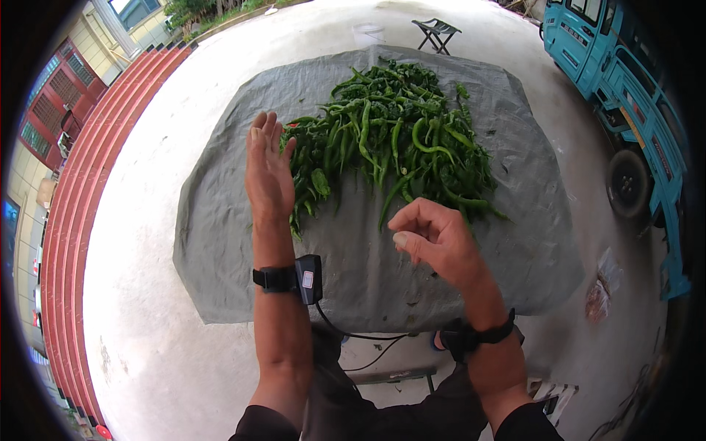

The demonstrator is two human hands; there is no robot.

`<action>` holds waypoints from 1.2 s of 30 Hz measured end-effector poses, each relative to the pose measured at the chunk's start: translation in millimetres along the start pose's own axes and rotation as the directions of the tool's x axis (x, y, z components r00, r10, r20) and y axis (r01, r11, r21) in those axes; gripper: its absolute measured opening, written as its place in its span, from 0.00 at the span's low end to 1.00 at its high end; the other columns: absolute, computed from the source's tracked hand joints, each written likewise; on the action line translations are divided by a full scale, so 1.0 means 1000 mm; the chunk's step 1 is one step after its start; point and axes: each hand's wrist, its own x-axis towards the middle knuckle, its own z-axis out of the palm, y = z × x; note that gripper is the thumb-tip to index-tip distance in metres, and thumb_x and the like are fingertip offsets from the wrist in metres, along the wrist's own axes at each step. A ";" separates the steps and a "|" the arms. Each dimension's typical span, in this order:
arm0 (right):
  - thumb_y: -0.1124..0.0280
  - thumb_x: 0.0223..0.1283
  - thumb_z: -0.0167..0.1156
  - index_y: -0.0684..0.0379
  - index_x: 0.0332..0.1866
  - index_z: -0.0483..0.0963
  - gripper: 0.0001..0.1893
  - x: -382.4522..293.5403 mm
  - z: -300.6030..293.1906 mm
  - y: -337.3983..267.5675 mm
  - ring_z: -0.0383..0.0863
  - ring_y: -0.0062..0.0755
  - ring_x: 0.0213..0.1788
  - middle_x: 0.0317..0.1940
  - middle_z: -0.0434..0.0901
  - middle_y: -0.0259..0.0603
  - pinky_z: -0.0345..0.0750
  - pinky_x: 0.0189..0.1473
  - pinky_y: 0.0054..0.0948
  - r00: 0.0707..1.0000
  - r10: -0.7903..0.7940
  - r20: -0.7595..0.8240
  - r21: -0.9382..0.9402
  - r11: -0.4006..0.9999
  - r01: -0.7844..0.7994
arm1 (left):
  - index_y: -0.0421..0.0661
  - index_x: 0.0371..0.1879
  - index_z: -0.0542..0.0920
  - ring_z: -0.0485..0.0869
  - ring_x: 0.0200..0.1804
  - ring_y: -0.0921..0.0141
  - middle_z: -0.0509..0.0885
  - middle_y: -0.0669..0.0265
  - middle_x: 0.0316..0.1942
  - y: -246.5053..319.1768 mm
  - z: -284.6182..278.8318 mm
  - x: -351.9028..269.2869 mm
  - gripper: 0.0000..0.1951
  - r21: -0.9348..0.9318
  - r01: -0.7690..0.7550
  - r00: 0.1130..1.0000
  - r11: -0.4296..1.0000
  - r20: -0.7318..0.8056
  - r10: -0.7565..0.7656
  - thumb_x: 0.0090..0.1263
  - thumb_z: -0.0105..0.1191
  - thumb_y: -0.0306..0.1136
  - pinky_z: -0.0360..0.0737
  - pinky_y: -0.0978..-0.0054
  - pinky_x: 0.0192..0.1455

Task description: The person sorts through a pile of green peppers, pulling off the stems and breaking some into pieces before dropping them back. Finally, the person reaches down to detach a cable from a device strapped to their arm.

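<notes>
A large heap of long green chili peppers (380, 127) lies on a grey plastic sheet (220, 237) in front of me. My left hand (270, 171) is raised flat at the heap's left edge, fingers extended and holding nothing; it hides some of the peppers there. My right hand (433, 234) hovers near the front right of the heap, fingers curled with a gap to the thumb and no object visible between them. A few single peppers stick out of the heap close to it. Each wrist wears a black strap with a device, and a cable runs from the left one.
Beyond the sheet stand a whitish bucket (368, 34) and a folding stool (437, 34). A blue truck (623, 99) is parked at the right, near a clear plastic bag (598, 300) on the ground. Red steps (77, 220) run along the left. Part of a bench (394, 376) shows beneath me.
</notes>
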 end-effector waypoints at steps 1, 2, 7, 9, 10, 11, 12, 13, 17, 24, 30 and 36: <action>0.79 0.72 0.68 0.64 0.52 0.82 0.07 0.000 0.000 0.000 0.80 0.10 0.36 0.38 0.84 0.29 0.78 0.38 0.18 1.000 -0.007 0.004 -0.009 1.000 0.007 | 0.42 0.85 0.61 0.55 0.89 0.54 0.60 0.51 0.87 0.001 0.002 -0.001 0.34 0.021 -0.018 1.000 1.000 0.011 0.018 0.90 0.47 0.51 0.58 0.49 0.85; 0.79 0.72 0.68 0.64 0.52 0.82 0.07 0.000 0.000 0.001 0.80 0.10 0.36 0.38 0.84 0.29 0.78 0.38 0.18 1.000 -0.001 0.002 -0.002 1.000 0.001 | 0.42 0.83 0.65 0.59 0.87 0.54 0.64 0.52 0.85 0.003 0.004 -0.003 0.31 0.042 -0.037 0.999 0.998 0.023 0.036 0.90 0.46 0.50 0.60 0.51 0.84; 0.80 0.72 0.68 0.63 0.51 0.82 0.07 -0.001 -0.009 -0.003 0.80 0.10 0.35 0.37 0.84 0.29 0.77 0.37 0.18 1.000 -0.001 -0.029 -0.048 0.999 0.000 | 0.41 0.73 0.75 0.73 0.78 0.60 0.77 0.54 0.75 0.012 0.019 -0.017 0.25 0.150 -0.100 0.995 0.984 0.011 0.100 0.91 0.44 0.47 0.69 0.56 0.76; 0.79 0.72 0.68 0.63 0.51 0.82 0.06 -0.002 -0.013 -0.011 0.79 0.10 0.34 0.36 0.84 0.29 0.77 0.36 0.18 0.996 -0.033 -0.081 -0.042 0.999 0.029 | 0.40 0.71 0.77 0.76 0.75 0.60 0.80 0.54 0.72 0.016 0.024 -0.025 0.24 0.189 -0.100 0.995 0.977 -0.001 0.102 0.91 0.44 0.46 0.71 0.58 0.74; 0.78 0.73 0.68 0.63 0.50 0.83 0.06 -0.003 -0.017 -0.013 0.79 0.11 0.33 0.35 0.84 0.30 0.76 0.35 0.18 0.989 -0.068 -0.129 -0.041 0.997 0.063 | 0.41 0.68 0.79 0.80 0.71 0.62 0.82 0.55 0.69 0.017 0.027 -0.030 0.22 0.224 -0.118 0.993 0.967 0.011 0.118 0.91 0.46 0.45 0.74 0.61 0.68; 0.78 0.73 0.68 0.63 0.50 0.83 0.06 -0.003 -0.022 -0.014 0.79 0.11 0.33 0.35 0.84 0.30 0.76 0.35 0.18 0.989 -0.057 -0.139 -0.040 0.998 0.052 | 0.41 0.66 0.80 0.83 0.67 0.65 0.85 0.57 0.66 0.018 0.030 -0.034 0.20 0.258 -0.135 0.991 0.957 0.025 0.134 0.91 0.47 0.44 0.77 0.64 0.62; 0.77 0.74 0.67 0.62 0.50 0.83 0.05 -0.004 -0.030 -0.017 0.78 0.11 0.31 0.34 0.84 0.30 0.74 0.33 0.18 0.966 -0.127 -0.224 -0.017 0.992 0.127 | 0.41 0.66 0.80 0.83 0.67 0.65 0.85 0.57 0.66 0.018 0.033 -0.038 0.20 0.253 -0.126 0.992 0.959 0.028 0.123 0.91 0.47 0.44 0.77 0.64 0.62; 0.76 0.75 0.66 0.62 0.50 0.83 0.05 -0.004 -0.038 -0.019 0.77 0.12 0.29 0.33 0.85 0.31 0.73 0.31 0.19 0.932 -0.193 -0.308 -0.002 0.979 0.202 | 0.41 0.63 0.81 0.86 0.62 0.67 0.86 0.57 0.63 0.019 0.035 -0.041 0.19 0.269 -0.134 0.991 0.954 0.058 0.123 0.90 0.47 0.42 0.78 0.67 0.57; 0.74 0.76 0.65 0.61 0.48 0.83 0.04 -0.010 -0.078 -0.016 0.76 0.12 0.27 0.32 0.85 0.32 0.71 0.29 0.19 0.804 -0.305 -0.510 0.054 0.922 0.384 | 0.40 0.59 0.83 0.89 0.49 0.71 0.89 0.58 0.55 0.012 0.047 -0.056 0.16 0.316 -0.078 0.991 0.945 0.124 0.040 0.89 0.50 0.40 0.79 0.73 0.48; 0.73 0.75 0.68 0.61 0.46 0.83 0.04 -0.014 -0.086 -0.015 0.77 0.11 0.29 0.32 0.85 0.31 0.74 0.30 0.18 0.766 -0.298 -0.570 -0.190 0.955 0.230 | 0.40 0.55 0.85 0.88 0.42 0.74 0.90 0.62 0.46 0.007 0.053 -0.077 0.15 0.349 -0.020 0.984 0.937 0.173 -0.044 0.88 0.51 0.39 0.77 0.75 0.46; 0.76 0.70 0.70 0.62 0.53 0.82 0.10 -0.011 -0.081 -0.004 0.82 0.17 0.35 0.43 0.88 0.35 0.80 0.36 0.24 0.732 -0.412 -0.542 -0.513 0.853 0.100 | 0.44 0.52 0.87 0.87 0.41 0.76 0.90 0.68 0.43 -0.004 0.062 -0.088 0.14 0.330 0.081 0.970 0.940 0.190 -0.150 0.88 0.56 0.42 0.77 0.77 0.43; 0.79 0.66 0.71 0.62 0.57 0.81 0.15 -0.007 -0.072 0.001 0.87 0.27 0.37 0.47 0.89 0.43 0.82 0.39 0.30 0.805 -0.355 -0.475 -0.568 0.822 0.028 | 0.44 0.52 0.87 0.87 0.41 0.76 0.90 0.68 0.44 -0.011 0.059 -0.086 0.12 0.302 0.126 0.968 0.945 0.172 -0.184 0.87 0.56 0.40 0.77 0.77 0.42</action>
